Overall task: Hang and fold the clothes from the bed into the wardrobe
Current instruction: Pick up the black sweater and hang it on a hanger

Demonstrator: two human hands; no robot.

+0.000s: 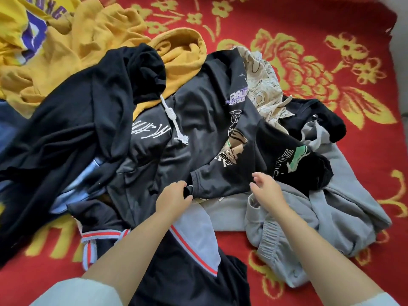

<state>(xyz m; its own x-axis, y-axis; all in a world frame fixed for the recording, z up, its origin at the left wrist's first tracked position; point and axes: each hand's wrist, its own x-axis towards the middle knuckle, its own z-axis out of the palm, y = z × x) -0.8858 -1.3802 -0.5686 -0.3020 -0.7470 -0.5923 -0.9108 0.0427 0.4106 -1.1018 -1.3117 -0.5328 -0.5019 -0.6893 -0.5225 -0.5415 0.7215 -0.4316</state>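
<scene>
On the bed, near the front of the pile, lies the black printed shirt (pixel 223 155), and my left hand (pixel 174 197) pinches its ribbed cuff between thumb and fingers. My right hand (pixel 268 187) hovers just above the same shirt with the fingers loosely spread; it holds nothing. I judge that I am at the picking step: one garment must come free before any hanging or folding. The next move calls for the right hand to take the other side of the shirt and lift it. A black hoodie (pixel 88 111) with a white cord (pixel 174 120) lies partly over it, so it may drag. Grey sweatpants (pixel 326 217) touch its right edge, and a yellow hoodie (pixel 92 40) lies behind. Open room is the red blanket (pixel 331 29) at the far right. The wardrobe is not in view.
</scene>
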